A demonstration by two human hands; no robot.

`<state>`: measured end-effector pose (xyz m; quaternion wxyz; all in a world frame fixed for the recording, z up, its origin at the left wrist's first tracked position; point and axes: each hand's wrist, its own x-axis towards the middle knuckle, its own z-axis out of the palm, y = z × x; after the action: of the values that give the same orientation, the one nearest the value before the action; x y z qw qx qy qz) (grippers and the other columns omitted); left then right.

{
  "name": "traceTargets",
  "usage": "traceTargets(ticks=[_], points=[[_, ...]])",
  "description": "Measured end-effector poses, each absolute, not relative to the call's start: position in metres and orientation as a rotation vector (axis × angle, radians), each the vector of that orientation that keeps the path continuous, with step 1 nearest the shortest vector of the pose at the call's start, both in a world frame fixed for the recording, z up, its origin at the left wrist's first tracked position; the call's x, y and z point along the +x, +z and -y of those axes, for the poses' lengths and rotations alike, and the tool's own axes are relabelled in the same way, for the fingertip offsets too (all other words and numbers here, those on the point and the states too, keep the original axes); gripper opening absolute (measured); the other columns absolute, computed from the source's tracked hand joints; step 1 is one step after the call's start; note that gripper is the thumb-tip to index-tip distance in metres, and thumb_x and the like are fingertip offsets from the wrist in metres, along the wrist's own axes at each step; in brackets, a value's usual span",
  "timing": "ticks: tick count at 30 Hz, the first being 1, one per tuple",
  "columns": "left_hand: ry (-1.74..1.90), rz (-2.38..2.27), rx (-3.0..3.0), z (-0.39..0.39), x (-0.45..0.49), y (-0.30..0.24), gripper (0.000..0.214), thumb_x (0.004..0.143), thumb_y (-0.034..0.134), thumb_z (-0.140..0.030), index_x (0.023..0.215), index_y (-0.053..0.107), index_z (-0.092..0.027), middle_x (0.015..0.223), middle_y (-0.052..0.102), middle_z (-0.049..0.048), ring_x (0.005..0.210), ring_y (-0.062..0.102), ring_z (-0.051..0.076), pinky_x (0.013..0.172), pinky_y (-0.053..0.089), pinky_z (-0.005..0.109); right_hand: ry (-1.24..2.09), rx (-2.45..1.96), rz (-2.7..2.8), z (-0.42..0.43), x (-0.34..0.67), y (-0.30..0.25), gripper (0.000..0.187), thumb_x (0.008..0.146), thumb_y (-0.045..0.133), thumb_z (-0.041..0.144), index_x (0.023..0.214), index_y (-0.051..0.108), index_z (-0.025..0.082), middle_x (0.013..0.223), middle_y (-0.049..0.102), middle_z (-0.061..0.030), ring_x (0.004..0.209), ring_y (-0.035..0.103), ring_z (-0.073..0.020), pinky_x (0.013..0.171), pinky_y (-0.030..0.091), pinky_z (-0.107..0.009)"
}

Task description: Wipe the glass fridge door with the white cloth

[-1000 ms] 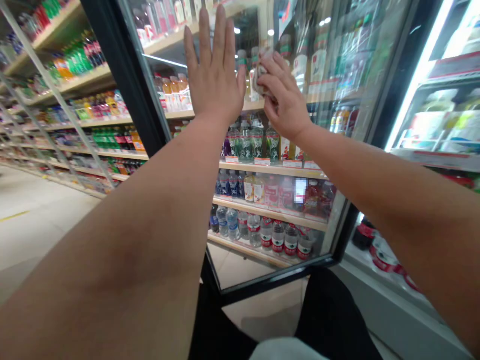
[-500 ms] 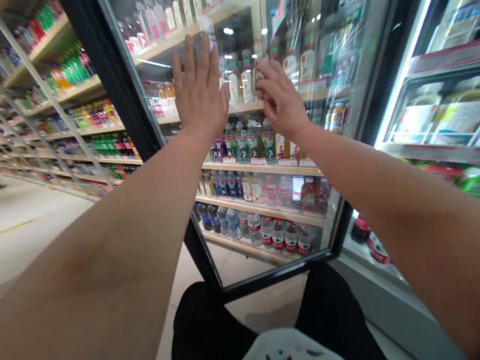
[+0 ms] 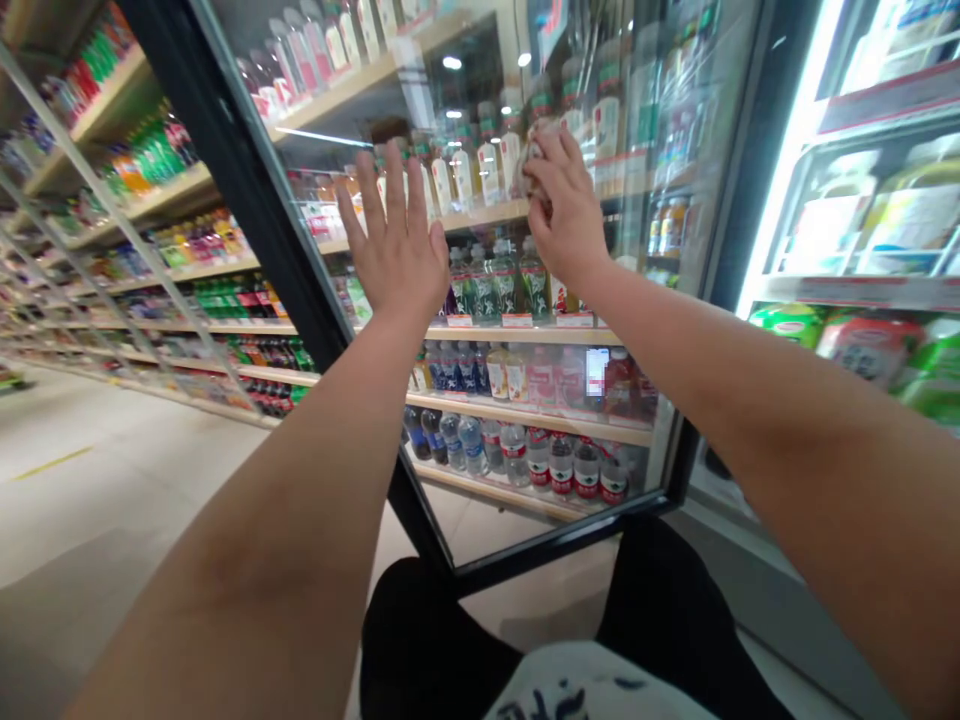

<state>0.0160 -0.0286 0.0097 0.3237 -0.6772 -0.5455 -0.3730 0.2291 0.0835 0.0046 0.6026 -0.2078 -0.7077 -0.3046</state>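
A black-framed glass door (image 3: 544,548) stands swung out in front of me, with shelved bottles showing through its pane. My left hand (image 3: 399,245) lies flat against the glass with its fingers spread, holding nothing. To its right, my right hand (image 3: 571,215) is closed around a crumpled, pale cloth (image 3: 535,160) and presses it to the pane. The fingers partly cover the cloth. Ceiling lights reflect in the glass near both hands.
A lit fridge (image 3: 862,290) with bottles and packs opens on my right. Long shelves of drinks (image 3: 157,260) run along the left above a pale floor (image 3: 67,510). My knees (image 3: 427,640) are on either side of the door's lower corner.
My left hand sits lower on the glass, its fingers wider apart. My right hand has shifted slightly with the cloth. The view has also moved a little.
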Motion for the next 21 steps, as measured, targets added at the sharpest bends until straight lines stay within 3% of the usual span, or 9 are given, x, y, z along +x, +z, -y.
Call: traceTargets(ticks=[5, 11, 14, 17, 21], points=[[-1.065, 1.406, -1.76, 0.03, 0.017, 0.009, 0.104, 0.084, -0.002, -0.078, 0.171, 0.007, -0.023, 0.166, -0.006, -0.0247, 0.144, -0.04, 0.003, 0.13, -0.027, 0.036, -0.722, -0.294, 1.967, -0.077, 0.219, -0.014, 0.039, 0.093, 0.046, 0.015, 0.125, 0.062, 0.031, 0.159, 0.05, 0.0011, 0.159, 0.031, -0.0223, 0.134, 0.03, -0.052], [-1.101, 1.389, -1.818, 0.027, 0.014, 0.007, 0.098, 0.086, -0.002, -0.078, 0.172, 0.005, -0.03, 0.165, 0.005, -0.0283, 0.145, -0.04, 0.004, 0.13, -0.029, 0.036, -0.634, -0.38, 1.675, -0.085, 0.216, -0.004, 0.038, 0.095, 0.042, 0.023, 0.128, 0.063, 0.026, 0.163, 0.045, -0.0021, 0.162, 0.024, -0.0245, 0.135, 0.025, -0.055], [-1.08, 1.367, -1.787, 0.025, 0.012, 0.006, 0.092, 0.091, -0.001, -0.072, 0.172, 0.003, -0.028, 0.165, 0.0, -0.0279, 0.146, -0.039, 0.005, 0.131, -0.028, 0.037, -0.626, -0.315, 1.809, -0.087, 0.21, -0.016, 0.041, 0.095, 0.041, 0.031, 0.128, 0.065, 0.036, 0.162, 0.045, 0.0096, 0.161, 0.025, -0.0205, 0.136, 0.023, -0.048], [-1.08, 1.346, -1.768, 0.025, 0.01, 0.005, 0.083, 0.096, 0.014, -0.064, 0.172, 0.005, -0.031, 0.167, 0.004, -0.0244, 0.151, -0.03, 0.005, 0.133, -0.022, 0.038, -0.655, -0.223, 2.001, -0.087, 0.211, -0.019, 0.039, 0.093, 0.043, 0.036, 0.123, 0.066, 0.045, 0.159, 0.045, 0.0184, 0.159, 0.03, -0.0163, 0.134, 0.026, -0.039], [-1.114, 1.342, -1.759, 0.025, 0.007, 0.005, 0.077, 0.097, 0.027, -0.057, 0.17, 0.008, -0.042, 0.166, 0.012, -0.026, 0.154, -0.022, 0.006, 0.134, -0.018, 0.037, -0.622, -0.314, 1.783, -0.087, 0.217, -0.007, 0.041, 0.095, 0.042, 0.03, 0.13, 0.064, 0.03, 0.165, 0.042, 0.0031, 0.161, 0.025, -0.022, 0.136, 0.023, -0.055]])
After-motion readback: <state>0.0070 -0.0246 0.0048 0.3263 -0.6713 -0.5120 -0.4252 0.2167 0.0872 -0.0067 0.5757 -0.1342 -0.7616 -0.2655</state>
